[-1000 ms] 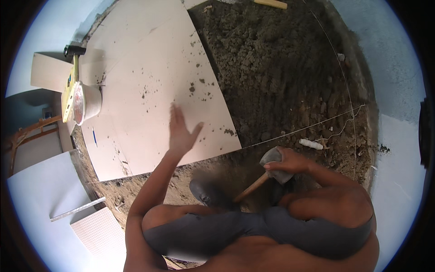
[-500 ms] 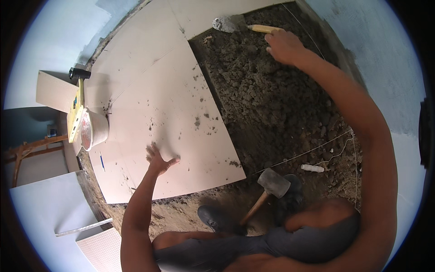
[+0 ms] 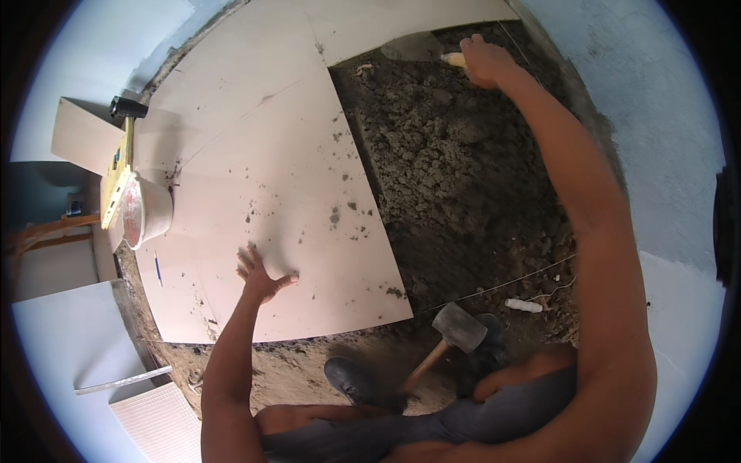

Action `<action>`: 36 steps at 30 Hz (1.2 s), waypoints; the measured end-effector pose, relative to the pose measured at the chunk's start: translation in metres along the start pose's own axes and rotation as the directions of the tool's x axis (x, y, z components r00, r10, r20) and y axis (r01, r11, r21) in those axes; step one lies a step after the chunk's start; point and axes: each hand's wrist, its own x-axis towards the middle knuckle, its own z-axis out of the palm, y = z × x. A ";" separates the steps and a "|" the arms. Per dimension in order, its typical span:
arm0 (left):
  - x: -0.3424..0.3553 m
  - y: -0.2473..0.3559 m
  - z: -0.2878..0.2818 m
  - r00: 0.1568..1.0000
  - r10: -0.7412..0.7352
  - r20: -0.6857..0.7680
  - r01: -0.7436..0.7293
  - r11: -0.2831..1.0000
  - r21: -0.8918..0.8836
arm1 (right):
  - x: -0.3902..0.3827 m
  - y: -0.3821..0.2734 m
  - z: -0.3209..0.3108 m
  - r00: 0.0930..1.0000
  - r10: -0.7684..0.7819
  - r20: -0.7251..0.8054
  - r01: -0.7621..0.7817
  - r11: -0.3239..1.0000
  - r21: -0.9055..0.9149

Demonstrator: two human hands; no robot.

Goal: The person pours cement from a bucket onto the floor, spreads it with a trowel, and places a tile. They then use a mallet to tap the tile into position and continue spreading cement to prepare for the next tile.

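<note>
Well, the right hand (image 3: 485, 62) grips a trowel (image 3: 421, 49) by its handle at the top of the frame. Dark, lumpy dirt (image 3: 440, 154) lies below. The left hand (image 3: 262, 282) is spread wide over pale tiles (image 3: 289, 147), left of the middle.

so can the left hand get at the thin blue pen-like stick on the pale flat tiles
Probably yes: the left hand looks empty, spread over the pale flat tiles, with nothing bulky between it and the thin blue pen-like stick.
</note>
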 end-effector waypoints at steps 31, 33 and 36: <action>0.002 0.068 -0.002 0.919 -0.392 -0.038 0.368 0.888 -0.277 | -0.290 -0.026 -0.104 0.779 0.030 0.627 -0.602 0.320 0.732; 0.005 0.083 -0.003 0.860 -0.508 -0.042 0.460 0.810 -0.362 | -0.263 -0.034 -0.106 0.811 -0.010 0.584 -0.559 0.278 0.781; 0.008 0.093 0.003 0.767 -0.620 -0.167 0.522 0.753 -0.400 | -0.207 -0.071 -0.109 0.875 -0.045 0.483 -0.448 0.308 0.839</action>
